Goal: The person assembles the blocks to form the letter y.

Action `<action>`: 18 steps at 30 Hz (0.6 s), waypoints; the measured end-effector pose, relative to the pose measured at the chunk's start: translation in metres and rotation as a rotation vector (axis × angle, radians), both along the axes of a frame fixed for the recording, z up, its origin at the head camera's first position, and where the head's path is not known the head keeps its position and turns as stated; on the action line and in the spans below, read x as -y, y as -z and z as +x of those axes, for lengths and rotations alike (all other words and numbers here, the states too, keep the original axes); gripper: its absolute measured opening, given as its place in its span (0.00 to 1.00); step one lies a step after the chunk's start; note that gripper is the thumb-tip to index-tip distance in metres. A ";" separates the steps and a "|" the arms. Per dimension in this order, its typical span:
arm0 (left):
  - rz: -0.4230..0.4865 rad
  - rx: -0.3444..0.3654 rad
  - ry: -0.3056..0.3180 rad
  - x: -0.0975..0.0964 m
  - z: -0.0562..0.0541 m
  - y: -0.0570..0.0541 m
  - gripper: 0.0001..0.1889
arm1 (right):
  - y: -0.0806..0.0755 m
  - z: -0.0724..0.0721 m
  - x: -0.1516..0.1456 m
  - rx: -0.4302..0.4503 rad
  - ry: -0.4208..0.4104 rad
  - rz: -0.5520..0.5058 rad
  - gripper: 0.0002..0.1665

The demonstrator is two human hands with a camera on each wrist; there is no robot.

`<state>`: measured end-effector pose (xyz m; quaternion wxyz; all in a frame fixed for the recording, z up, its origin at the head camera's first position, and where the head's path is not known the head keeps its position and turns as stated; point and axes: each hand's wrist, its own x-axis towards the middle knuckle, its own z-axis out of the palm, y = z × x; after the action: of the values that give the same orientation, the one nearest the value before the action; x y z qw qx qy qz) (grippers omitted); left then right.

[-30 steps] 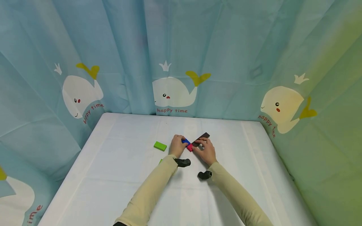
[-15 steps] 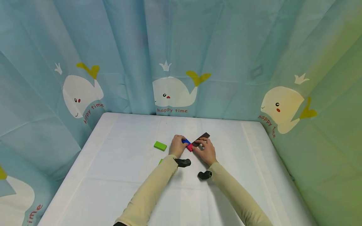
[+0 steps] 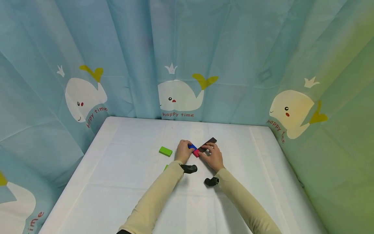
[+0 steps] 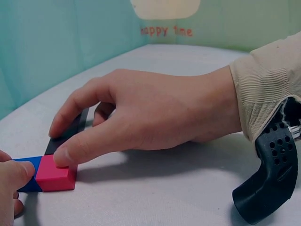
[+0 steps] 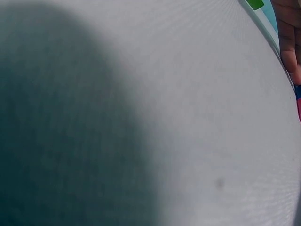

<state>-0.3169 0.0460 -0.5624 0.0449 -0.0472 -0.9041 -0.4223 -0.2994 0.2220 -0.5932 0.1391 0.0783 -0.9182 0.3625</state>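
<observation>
A blue block (image 3: 192,147), a small pink block (image 4: 56,182) and a long dark block (image 3: 211,140) lie against one another on the table, the dark one slanting away to the far right. My left hand (image 3: 182,152) pinches the blue block, its thumb against the near side; most of its fingers are hidden. The thumb of my right hand (image 3: 214,157) presses on top of the pink block, while its curled index finger reaches the side of the dark block. In the right wrist view, only a sliver of the blocks shows at the right edge.
A flat green block (image 3: 165,151) lies left of my left hand. Part of another green piece (image 3: 166,167) peeks out beside the left sleeve. The white table (image 3: 131,136) is bordered by a blue-green curtain (image 3: 187,42) at the back and sides. Dark wrist-camera mounts (image 3: 211,181) jut inward.
</observation>
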 end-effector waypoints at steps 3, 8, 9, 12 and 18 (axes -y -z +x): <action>-0.002 -0.009 0.004 0.000 0.000 0.000 0.11 | -0.001 0.000 0.000 0.001 -0.001 -0.003 0.22; 0.000 -0.019 0.010 0.000 -0.001 0.000 0.11 | -0.002 0.001 0.001 0.005 -0.005 0.002 0.22; 0.001 -0.022 0.010 0.000 -0.001 0.000 0.11 | -0.002 0.001 0.001 0.005 -0.006 0.002 0.22; -0.002 -0.017 0.006 0.000 -0.001 0.000 0.11 | -0.004 0.002 0.002 0.004 -0.007 0.001 0.22; 0.002 0.035 -0.005 0.003 -0.003 -0.005 0.12 | -0.005 0.003 0.001 0.010 -0.006 0.008 0.23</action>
<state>-0.3196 0.0427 -0.5572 0.0302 -0.0374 -0.9044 -0.4239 -0.2964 0.2214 -0.5877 0.1331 0.0796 -0.9202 0.3595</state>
